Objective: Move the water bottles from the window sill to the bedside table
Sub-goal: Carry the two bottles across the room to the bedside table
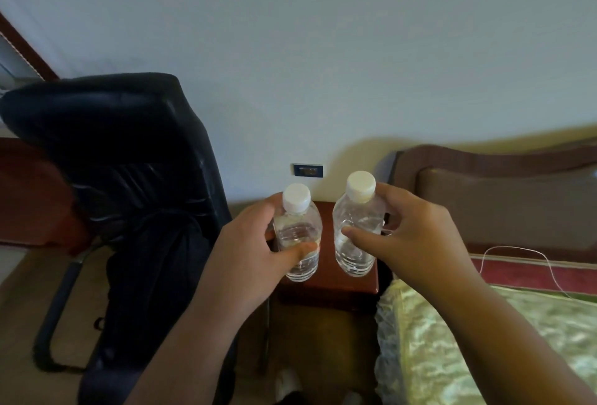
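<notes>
Two clear plastic water bottles with white caps stand upright side by side over the small red-brown bedside table (pixel 326 285). My left hand (pixel 248 249) grips the left bottle (pixel 298 230), thumb across its front and fingers behind it. My right hand (pixel 416 236) holds the right bottle (pixel 355 227), thumb on its front and fingers round its far side near the neck. The bottle bases appear at or just above the tabletop; I cannot tell whether they touch it.
A black office chair (pixel 122 159) with dark clothing draped on it stands close on the left of the table. The bed (pixel 484 333) with a brown headboard (pixel 500 198) and a white cable lies on the right. A wall socket (pixel 308 170) sits behind the bottles.
</notes>
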Action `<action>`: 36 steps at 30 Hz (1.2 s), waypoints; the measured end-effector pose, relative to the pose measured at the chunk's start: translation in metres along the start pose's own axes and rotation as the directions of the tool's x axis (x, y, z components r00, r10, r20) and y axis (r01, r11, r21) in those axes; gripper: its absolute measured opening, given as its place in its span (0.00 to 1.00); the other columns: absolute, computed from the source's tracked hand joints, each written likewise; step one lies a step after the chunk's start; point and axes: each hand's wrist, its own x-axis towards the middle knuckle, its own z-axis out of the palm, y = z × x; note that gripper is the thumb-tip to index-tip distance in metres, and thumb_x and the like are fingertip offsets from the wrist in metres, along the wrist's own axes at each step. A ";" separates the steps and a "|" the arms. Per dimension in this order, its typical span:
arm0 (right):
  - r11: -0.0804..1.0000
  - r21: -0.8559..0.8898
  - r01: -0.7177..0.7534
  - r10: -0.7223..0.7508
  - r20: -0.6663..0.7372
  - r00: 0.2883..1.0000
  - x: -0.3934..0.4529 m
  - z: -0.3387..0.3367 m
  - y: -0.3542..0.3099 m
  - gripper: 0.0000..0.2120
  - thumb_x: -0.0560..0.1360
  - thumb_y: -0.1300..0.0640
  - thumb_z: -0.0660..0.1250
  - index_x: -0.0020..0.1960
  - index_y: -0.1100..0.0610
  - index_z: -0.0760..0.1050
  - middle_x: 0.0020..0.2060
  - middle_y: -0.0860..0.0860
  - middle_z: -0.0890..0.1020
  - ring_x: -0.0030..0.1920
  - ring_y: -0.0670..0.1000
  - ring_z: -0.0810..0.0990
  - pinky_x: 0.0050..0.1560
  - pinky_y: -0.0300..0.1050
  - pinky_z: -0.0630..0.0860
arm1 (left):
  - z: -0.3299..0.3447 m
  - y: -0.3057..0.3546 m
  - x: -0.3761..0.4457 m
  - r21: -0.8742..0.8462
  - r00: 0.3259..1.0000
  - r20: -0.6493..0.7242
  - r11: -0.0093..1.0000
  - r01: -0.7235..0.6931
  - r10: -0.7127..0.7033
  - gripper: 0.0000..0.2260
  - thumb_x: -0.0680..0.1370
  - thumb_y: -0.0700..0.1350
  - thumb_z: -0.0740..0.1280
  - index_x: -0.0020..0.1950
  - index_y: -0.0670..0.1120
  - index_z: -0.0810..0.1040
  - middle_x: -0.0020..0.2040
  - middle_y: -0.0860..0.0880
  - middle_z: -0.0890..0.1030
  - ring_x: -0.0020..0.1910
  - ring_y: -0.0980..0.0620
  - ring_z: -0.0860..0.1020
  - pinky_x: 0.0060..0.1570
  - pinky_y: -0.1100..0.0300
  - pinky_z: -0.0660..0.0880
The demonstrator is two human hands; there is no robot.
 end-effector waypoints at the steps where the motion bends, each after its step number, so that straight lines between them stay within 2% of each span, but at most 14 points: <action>1: 1.000 0.000 -0.006 0.006 0.001 1.000 0.006 0.002 0.003 0.35 0.65 0.36 0.75 0.70 0.40 0.71 0.56 0.37 0.82 0.53 0.39 0.81 0.53 0.43 0.80 | 0.003 -0.003 0.007 -0.001 1.000 0.008 1.000 0.002 -0.002 0.29 0.68 0.59 0.76 0.67 0.63 0.70 0.58 0.64 0.77 0.55 0.66 0.76 0.54 0.63 0.77; 7: 0.996 -0.039 -0.075 0.075 -0.004 0.997 0.047 0.014 0.014 0.33 0.66 0.39 0.77 0.69 0.39 0.72 0.52 0.34 0.81 0.51 0.38 0.80 0.51 0.41 0.79 | 0.020 -0.025 0.063 -0.023 0.998 0.067 1.000 -0.002 0.004 0.30 0.69 0.56 0.77 0.69 0.63 0.69 0.61 0.64 0.76 0.58 0.64 0.76 0.57 0.59 0.77; 12: 0.985 -0.050 -0.162 0.160 -0.041 0.986 0.093 0.026 0.019 0.31 0.65 0.39 0.77 0.66 0.38 0.74 0.49 0.36 0.83 0.48 0.38 0.82 0.50 0.48 0.81 | 0.029 -0.048 0.122 -0.072 0.988 0.149 0.997 -0.032 0.042 0.32 0.69 0.57 0.77 0.70 0.65 0.67 0.62 0.64 0.76 0.61 0.64 0.75 0.58 0.54 0.78; 16: 0.980 -0.046 -0.195 0.191 -0.080 0.978 0.132 0.046 0.023 0.31 0.64 0.37 0.76 0.66 0.36 0.73 0.50 0.34 0.83 0.48 0.38 0.81 0.50 0.49 0.81 | 0.033 -0.068 0.170 -0.099 0.982 0.178 0.994 -0.044 0.062 0.32 0.69 0.56 0.77 0.70 0.65 0.67 0.63 0.64 0.76 0.61 0.62 0.75 0.60 0.52 0.77; 21: 0.971 -0.055 -0.234 0.227 -0.103 0.968 0.164 0.069 0.035 0.33 0.64 0.38 0.76 0.68 0.37 0.72 0.52 0.35 0.82 0.48 0.38 0.80 0.48 0.44 0.80 | 0.040 -0.083 0.212 -0.049 0.966 0.231 0.993 -0.104 0.113 0.29 0.69 0.57 0.76 0.67 0.65 0.69 0.61 0.65 0.74 0.60 0.63 0.75 0.57 0.60 0.74; 26: 0.962 -0.061 -0.265 0.261 -0.062 0.963 0.185 0.075 0.046 0.34 0.65 0.38 0.76 0.69 0.38 0.71 0.55 0.35 0.81 0.56 0.38 0.79 0.54 0.43 0.78 | 0.048 -0.095 0.240 -0.039 0.965 0.249 0.997 -0.071 0.078 0.30 0.69 0.56 0.76 0.68 0.64 0.69 0.62 0.62 0.76 0.59 0.61 0.76 0.57 0.56 0.76; 30: 0.961 -0.086 -0.264 0.264 -0.010 0.965 0.205 0.079 0.059 0.33 0.64 0.36 0.74 0.68 0.37 0.71 0.55 0.36 0.82 0.54 0.39 0.80 0.53 0.48 0.80 | 0.059 -0.099 0.257 -0.049 0.970 0.240 0.998 -0.027 0.038 0.31 0.68 0.56 0.77 0.69 0.63 0.70 0.62 0.62 0.76 0.59 0.61 0.76 0.57 0.56 0.76; 33: 0.964 -0.056 -0.261 0.262 0.007 0.965 0.217 0.078 0.072 0.33 0.64 0.38 0.76 0.68 0.39 0.73 0.56 0.36 0.82 0.56 0.39 0.79 0.55 0.46 0.79 | 0.069 -0.099 0.267 -0.054 0.968 0.248 0.999 -0.006 0.019 0.31 0.69 0.55 0.77 0.69 0.63 0.69 0.62 0.61 0.76 0.59 0.61 0.76 0.57 0.54 0.77; 36: 0.966 -0.015 -0.257 0.258 0.047 0.965 0.231 0.076 0.082 0.33 0.65 0.42 0.79 0.68 0.40 0.73 0.55 0.36 0.81 0.55 0.38 0.79 0.55 0.41 0.78 | 0.081 -0.100 0.276 -0.043 0.970 0.245 0.999 0.015 -0.004 0.31 0.69 0.54 0.77 0.69 0.63 0.68 0.63 0.59 0.75 0.59 0.59 0.76 0.57 0.57 0.75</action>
